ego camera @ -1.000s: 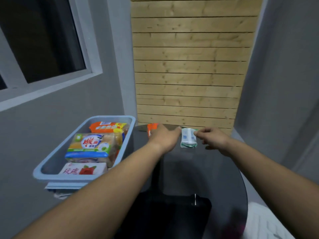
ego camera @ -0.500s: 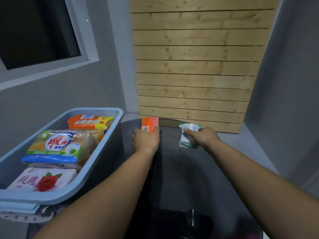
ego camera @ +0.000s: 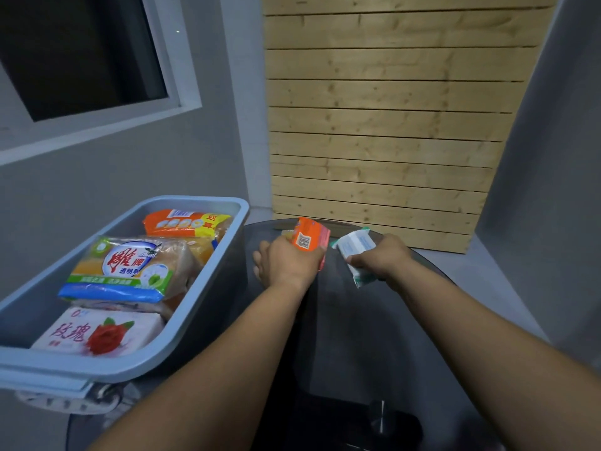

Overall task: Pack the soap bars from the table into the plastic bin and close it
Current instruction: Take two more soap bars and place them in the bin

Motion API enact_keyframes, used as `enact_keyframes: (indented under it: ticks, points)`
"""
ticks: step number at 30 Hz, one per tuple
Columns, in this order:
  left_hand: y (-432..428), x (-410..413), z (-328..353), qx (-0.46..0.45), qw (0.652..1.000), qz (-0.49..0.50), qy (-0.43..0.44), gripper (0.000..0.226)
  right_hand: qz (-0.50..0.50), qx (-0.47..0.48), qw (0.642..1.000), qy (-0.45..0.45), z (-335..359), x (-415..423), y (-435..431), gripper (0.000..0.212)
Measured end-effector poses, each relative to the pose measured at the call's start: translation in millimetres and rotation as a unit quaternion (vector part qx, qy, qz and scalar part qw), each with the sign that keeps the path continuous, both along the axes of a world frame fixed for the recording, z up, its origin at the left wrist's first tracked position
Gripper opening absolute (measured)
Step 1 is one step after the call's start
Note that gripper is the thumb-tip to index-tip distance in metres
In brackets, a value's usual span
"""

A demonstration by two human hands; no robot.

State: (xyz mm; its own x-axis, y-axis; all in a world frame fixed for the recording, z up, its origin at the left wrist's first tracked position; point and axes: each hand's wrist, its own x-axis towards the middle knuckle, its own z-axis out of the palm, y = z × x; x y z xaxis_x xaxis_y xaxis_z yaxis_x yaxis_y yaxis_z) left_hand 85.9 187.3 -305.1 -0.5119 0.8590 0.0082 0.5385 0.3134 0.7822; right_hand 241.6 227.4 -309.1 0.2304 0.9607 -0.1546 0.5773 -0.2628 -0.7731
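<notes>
My left hand (ego camera: 287, 262) grips an orange soap bar (ego camera: 308, 238), lifted a little off the dark round table (ego camera: 351, 336) near its far edge. My right hand (ego camera: 380, 260) holds a white and green wrapped soap bar (ego camera: 355, 247) just to the right of it. The grey-blue plastic bin (ego camera: 208, 288) stands at the left of the table, open. Inside lie an orange multipack (ego camera: 185, 222), a green and blue soap pack (ego camera: 126, 271) and a white soap box with a red rose (ego camera: 97, 333).
A wooden slat panel (ego camera: 390, 125) leans on the wall behind the table. A window (ego camera: 74, 50) is at the upper left. Under the bin's near rim something pale grey (ego camera: 65, 400) shows. Grey walls close in on both sides.
Both hands closed on their soap bars and raised them off the table. The camera came closer to the bin, which looks larger at the left.
</notes>
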Motion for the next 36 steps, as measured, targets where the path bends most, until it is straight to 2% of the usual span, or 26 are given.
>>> enact_keyframes:
  ticks: [4, 8, 10, 13, 17, 22, 25, 28, 31, 36]
  points:
    - [-6, 3, 1, 0.017, 0.997, -0.009, -0.078, 0.034, -0.005, 0.025, 0.991, 0.131, -2, 4, -14, 0.037]
    - [-12, 12, 4, 0.028, 0.988, 0.008, -0.153, 0.039, -0.024, 0.031, 0.972, 0.231, 9, 11, -33, 0.025]
    - [-18, 17, 7, 0.052, 0.978, 0.011, -0.203, 0.036, -0.021, 0.034, 0.969, 0.245, 19, 17, -42, 0.014]
    - [-37, 25, 25, 0.107, 0.960, -0.002, -0.258, 0.022, -0.023, 0.054, 0.959, 0.277, 44, 25, -59, 0.019]
    - [-64, 17, 66, 0.171, 0.935, -0.021, -0.310, 0.014, -0.002, 0.077, 0.948, 0.308, 87, 25, -81, 0.026]
    - [-93, -45, 127, 0.189, 0.937, -0.046, -0.292, 0.015, 0.070, 0.075, 0.944, 0.314, 133, -12, -99, 0.026]
    - [-102, -105, 146, 0.190, 0.938, -0.071, -0.281, 0.016, 0.117, 0.072, 0.951, 0.278, 149, -50, -102, 0.022]
    - [-106, -168, 148, 0.158, 0.950, -0.101, -0.249, 0.024, 0.145, 0.065, 0.956, 0.247, 152, -92, -100, 0.021]
    - [-100, -220, 141, 0.123, 0.950, -0.121, -0.259, 0.019, 0.150, 0.060, 0.961, 0.225, 151, -129, -92, 0.035]
    - [-75, -268, 136, 0.039, 0.967, -0.184, -0.169, 0.018, 0.131, 0.072, 0.966, 0.210, 146, -163, -73, 0.034]
